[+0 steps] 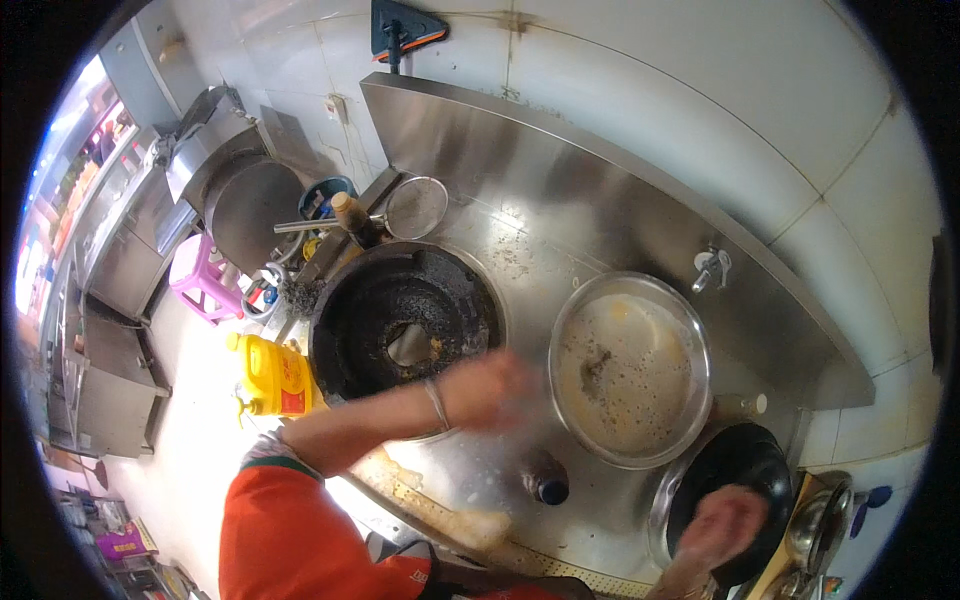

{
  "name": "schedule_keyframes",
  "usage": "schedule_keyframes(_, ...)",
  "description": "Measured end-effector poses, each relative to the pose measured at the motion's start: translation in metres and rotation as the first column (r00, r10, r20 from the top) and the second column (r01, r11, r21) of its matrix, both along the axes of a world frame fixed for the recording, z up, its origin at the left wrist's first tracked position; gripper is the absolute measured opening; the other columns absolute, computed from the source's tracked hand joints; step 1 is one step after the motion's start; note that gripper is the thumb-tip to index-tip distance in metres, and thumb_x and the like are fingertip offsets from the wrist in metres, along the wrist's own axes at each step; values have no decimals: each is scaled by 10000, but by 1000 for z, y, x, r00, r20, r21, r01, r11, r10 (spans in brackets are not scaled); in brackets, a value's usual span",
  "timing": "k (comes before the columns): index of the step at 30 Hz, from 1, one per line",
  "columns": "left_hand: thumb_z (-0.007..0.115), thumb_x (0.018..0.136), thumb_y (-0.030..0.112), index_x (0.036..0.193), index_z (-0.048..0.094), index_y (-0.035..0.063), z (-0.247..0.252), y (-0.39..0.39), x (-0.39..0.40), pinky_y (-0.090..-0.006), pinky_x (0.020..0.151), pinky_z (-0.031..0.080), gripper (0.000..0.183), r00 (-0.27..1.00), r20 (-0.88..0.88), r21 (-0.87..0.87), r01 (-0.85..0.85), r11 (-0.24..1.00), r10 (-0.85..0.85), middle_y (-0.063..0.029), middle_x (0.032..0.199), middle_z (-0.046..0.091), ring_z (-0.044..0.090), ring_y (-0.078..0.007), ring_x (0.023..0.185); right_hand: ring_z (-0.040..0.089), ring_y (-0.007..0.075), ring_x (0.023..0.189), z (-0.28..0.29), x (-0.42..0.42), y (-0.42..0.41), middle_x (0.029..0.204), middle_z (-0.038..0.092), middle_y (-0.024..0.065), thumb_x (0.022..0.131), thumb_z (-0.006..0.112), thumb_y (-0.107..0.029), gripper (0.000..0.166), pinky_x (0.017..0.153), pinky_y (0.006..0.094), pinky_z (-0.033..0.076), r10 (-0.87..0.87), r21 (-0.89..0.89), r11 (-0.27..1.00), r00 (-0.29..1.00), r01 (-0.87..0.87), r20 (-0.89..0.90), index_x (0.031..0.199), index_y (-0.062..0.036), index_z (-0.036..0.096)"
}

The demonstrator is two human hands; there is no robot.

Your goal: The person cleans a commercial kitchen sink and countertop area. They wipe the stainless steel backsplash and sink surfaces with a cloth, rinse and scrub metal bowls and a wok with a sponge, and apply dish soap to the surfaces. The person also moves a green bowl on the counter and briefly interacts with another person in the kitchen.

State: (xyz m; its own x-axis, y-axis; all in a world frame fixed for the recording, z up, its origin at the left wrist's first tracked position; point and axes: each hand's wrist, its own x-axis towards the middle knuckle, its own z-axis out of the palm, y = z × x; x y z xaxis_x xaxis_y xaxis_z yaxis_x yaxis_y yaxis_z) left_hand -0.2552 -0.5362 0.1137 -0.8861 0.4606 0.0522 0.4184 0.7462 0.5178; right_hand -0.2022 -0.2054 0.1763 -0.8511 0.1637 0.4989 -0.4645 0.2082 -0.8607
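My left hand (491, 391), blurred by motion, is over the steel counter between the black wok burner ring (337, 330) and a large metal basin (559, 401). Its fingers are too smeared to show whether anything is in them. Murky, frothy liquid (630, 375) with dark specks fills the basin. At the lower right, my right hand (726, 521) appears in front of a black wok (739, 465), also blurred; contact with it cannot be told. The wok rests at an angle in or on a metal rim. A dark bottle with a blue cap (553, 491) is on the counter below the basin.
A wire strainer (416, 208) and a brown bottle (354, 217) are beyond the burner. The backsplash carries a tap (709, 270). To the left are a yellow jug (274, 375), a pink stool (199, 274) and another large pan (255, 206). Metal bowls (814, 525) are at far right.
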Motion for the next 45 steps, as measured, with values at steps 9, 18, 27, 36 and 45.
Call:
schedule_keyframes(9, 552, 746, 234, 1237, 384, 193, -59, -317, -121, -515, 896, 335, 520, 363, -286, -315, -910, 271, 887, -125, 1354, 252, 267, -373, 1215, 562, 235, 707, -78, 41, -98, 1016, 440, 138, 714, 639, -137, 379, 564, 313, 477, 190, 540, 642, 795, -545, 576, 1058, -50, 507)
schedule_keyframes(18, 590, 703, 207, 981, 557, 90, -79, -347, -123, -388, 847, 396, 304, 554, -360, -216, -833, 510, 751, -131, 976, 533, 495, -297, 966, 559, 286, 741, -103, 34, -70, 972, 459, 147, 699, 667, -175, 287, 609, 368, 485, 107, 651, 567, 829, -504, 549, 937, -81, 537)
schedule_keyframes(27, 585, 651, 8, 912, 549, 31, 58, -143, -35, -323, 748, 428, 264, 761, -409, 199, -465, 863, 504, -116, 887, 511, 528, -263, 851, 507, 323, 802, -94, 48, 71, 866, 490, 143, 655, 671, -113, 217, 720, 379, 428, -343, 704, 710, 875, 4, 341, 818, -47, 543)
schedule_keyframes(36, 692, 584, 156, 967, 535, 111, 59, 102, 57, -373, 751, 457, 417, 994, -39, 117, 102, 988, -98, -133, 974, 533, 527, -294, 899, 476, 350, 929, -121, 31, 145, 1037, 435, 192, 665, 670, -156, 487, 769, 406, 425, -292, 738, 674, 927, 23, 238, 1098, -47, 475)
schedule_keyframes(45, 576, 695, 176, 1038, 507, 94, -66, 272, 97, -376, 686, 486, 360, 978, 73, 43, 194, 980, -197, -127, 960, 443, 531, -278, 897, 415, 138, 617, -76, 100, 150, 1090, 414, 96, 856, 495, -161, 331, 560, 275, 367, -196, 539, 842, 920, -20, 340, 1152, -37, 412)
